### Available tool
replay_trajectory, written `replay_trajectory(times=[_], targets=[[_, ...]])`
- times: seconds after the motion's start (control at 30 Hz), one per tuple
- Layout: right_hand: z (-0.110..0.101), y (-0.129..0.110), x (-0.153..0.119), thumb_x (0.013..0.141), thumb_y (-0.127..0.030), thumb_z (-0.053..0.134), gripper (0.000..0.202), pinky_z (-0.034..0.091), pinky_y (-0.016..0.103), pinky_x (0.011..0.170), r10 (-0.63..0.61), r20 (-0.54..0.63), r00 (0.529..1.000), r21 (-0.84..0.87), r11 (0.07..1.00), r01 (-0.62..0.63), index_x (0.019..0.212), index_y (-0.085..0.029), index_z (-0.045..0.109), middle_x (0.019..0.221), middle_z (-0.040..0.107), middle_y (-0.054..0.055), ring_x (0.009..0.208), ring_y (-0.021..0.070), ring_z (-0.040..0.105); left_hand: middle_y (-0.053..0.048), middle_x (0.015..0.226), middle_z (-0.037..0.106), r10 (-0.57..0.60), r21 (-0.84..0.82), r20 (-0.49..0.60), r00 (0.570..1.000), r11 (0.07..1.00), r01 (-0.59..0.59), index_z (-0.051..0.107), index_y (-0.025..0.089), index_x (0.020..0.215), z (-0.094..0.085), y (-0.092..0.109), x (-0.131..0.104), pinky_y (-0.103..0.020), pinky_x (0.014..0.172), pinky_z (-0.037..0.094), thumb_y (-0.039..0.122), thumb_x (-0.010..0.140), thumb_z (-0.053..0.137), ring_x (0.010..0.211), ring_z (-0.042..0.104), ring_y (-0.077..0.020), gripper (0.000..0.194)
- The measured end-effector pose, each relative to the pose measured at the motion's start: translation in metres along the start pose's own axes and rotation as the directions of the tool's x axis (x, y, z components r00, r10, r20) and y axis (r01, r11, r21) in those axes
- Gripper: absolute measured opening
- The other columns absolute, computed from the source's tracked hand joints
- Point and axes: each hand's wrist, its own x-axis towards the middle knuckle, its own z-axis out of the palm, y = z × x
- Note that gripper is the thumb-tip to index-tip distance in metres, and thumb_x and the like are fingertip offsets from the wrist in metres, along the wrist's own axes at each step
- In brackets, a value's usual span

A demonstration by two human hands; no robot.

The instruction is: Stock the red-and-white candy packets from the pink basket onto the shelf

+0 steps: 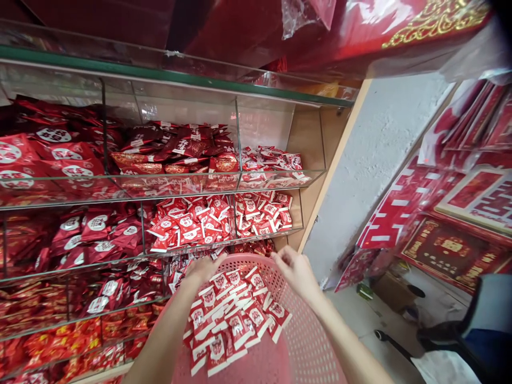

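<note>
A pink plastic basket (306,338) with a perforated wall is tilted in front of me. Inside it lies a loose pile of small red-and-white candy packets (236,322). My left hand (205,268) is closed over the far rim on the left, its fingertips partly hidden. On the other side, my right hand (294,269) grips the same rim with thumb and fingers bent. Just beyond the rim, a shelf compartment holds similar red-and-white packets (264,213). Neither hand touches those shelf packets.
Glass-fronted shelves (192,248) rise ahead, divided into compartments of red packets (96,224). A wooden side panel (330,176) ends the shelving beside a grey wall (372,154). Red decorations (448,245) hang at right, above a dark chair (460,330). A large red box (400,32) overhangs the top.
</note>
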Motion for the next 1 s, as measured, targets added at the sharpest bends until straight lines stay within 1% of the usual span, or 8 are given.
replay_trajectory(times=[0.07,0.17,0.23,0.3,0.4,0.6,0.8,1.0], targets=[[-0.014,0.004,0.020,0.086,-0.044,0.038,0.031,0.033,0.022,0.052,-0.010,-0.108,0.994,-0.050,0.999,0.005,0.071,-0.019,0.049,0.059,0.057,-0.001,0.053,0.0124,0.051,-0.021,0.108,0.058,-0.011,-0.004,-0.002,1.000,1.000,0.011,0.062,0.009,0.100,0.000,0.000,0.001,-0.048,0.089,0.039,0.076,0.073,0.017,0.102,0.053,-0.0373,0.084],[-0.031,0.007,0.059,0.084,-0.036,0.042,0.021,0.038,0.024,0.060,-0.030,-0.213,0.977,-0.244,0.970,-0.023,0.081,-0.018,0.051,0.076,0.063,0.005,0.068,0.0160,0.058,-0.021,0.109,0.057,-0.011,0.000,-0.004,1.000,1.000,0.011,0.061,0.009,0.102,-0.001,0.002,0.001,-0.048,0.090,0.038,0.076,0.073,0.018,0.103,0.052,-0.0375,0.085],[-0.037,0.007,0.084,0.082,-0.032,0.045,0.020,0.040,0.026,0.064,-0.008,-0.200,0.980,-0.415,0.906,-0.077,0.090,-0.015,0.052,0.088,0.064,0.010,0.078,0.0199,0.060,-0.021,0.109,0.057,-0.010,0.006,-0.004,1.000,1.000,0.010,0.061,0.009,0.102,-0.003,0.003,0.000,-0.048,0.089,0.039,0.076,0.073,0.017,0.102,0.052,-0.0372,0.085],[-0.036,0.005,0.103,0.081,-0.029,0.047,0.026,0.042,0.029,0.067,0.073,-0.143,0.987,-0.552,0.822,-0.140,0.100,-0.011,0.051,0.093,0.063,0.016,0.083,0.0239,0.061,-0.021,0.109,0.057,-0.011,0.011,0.000,1.000,1.000,0.011,0.061,0.009,0.102,-0.005,0.005,-0.002,-0.047,0.089,0.040,0.075,0.074,0.016,0.102,0.053,-0.0368,0.084],[-0.028,0.003,0.119,0.079,-0.025,0.049,0.031,0.044,0.033,0.070,0.195,-0.065,0.979,-0.643,0.742,-0.191,0.105,-0.008,0.051,0.096,0.063,0.020,0.088,0.0278,0.062,-0.021,0.107,0.058,-0.014,0.024,0.014,1.000,1.000,0.013,0.061,0.009,0.100,-0.007,0.007,-0.006,-0.046,0.089,0.040,0.074,0.074,0.016,0.101,0.053,-0.0363,0.083],[-0.011,0.009,0.127,0.078,-0.016,0.049,0.029,0.046,0.032,0.073,0.275,-0.032,0.961,-0.651,0.723,-0.229,0.106,-0.009,0.054,0.099,0.062,0.020,0.094,0.0286,0.060,-0.021,0.109,0.057,-0.021,0.012,0.010,1.000,1.000,0.021,0.062,0.010,0.101,-0.004,0.005,-0.004,-0.047,0.090,0.039,0.076,0.073,0.015,0.103,0.052,-0.0365,0.086],[-0.010,0.013,0.124,0.079,-0.013,0.044,0.031,0.044,0.031,0.071,0.268,-0.050,0.962,-0.643,0.728,-0.236,0.109,-0.008,0.050,0.096,0.062,0.019,0.092,0.0263,0.061,-0.021,0.108,0.058,-0.021,-0.002,0.009,1.000,1.000,0.021,0.063,0.011,0.099,-0.001,0.002,-0.001,-0.047,0.088,0.040,0.077,0.073,0.013,0.101,0.053,-0.0365,0.086],[-0.035,0.000,0.094,0.078,-0.024,0.045,0.027,0.041,0.030,0.067,0.069,-0.147,0.987,-0.521,0.842,-0.137,0.101,-0.011,0.049,0.093,0.062,0.016,0.082,0.0246,0.059,-0.021,0.108,0.057,-0.034,0.011,0.018,0.999,0.999,0.034,0.063,0.010,0.099,-0.005,0.005,-0.004,-0.046,0.089,0.040,0.078,0.072,0.014,0.103,0.052,-0.0366,0.088]])
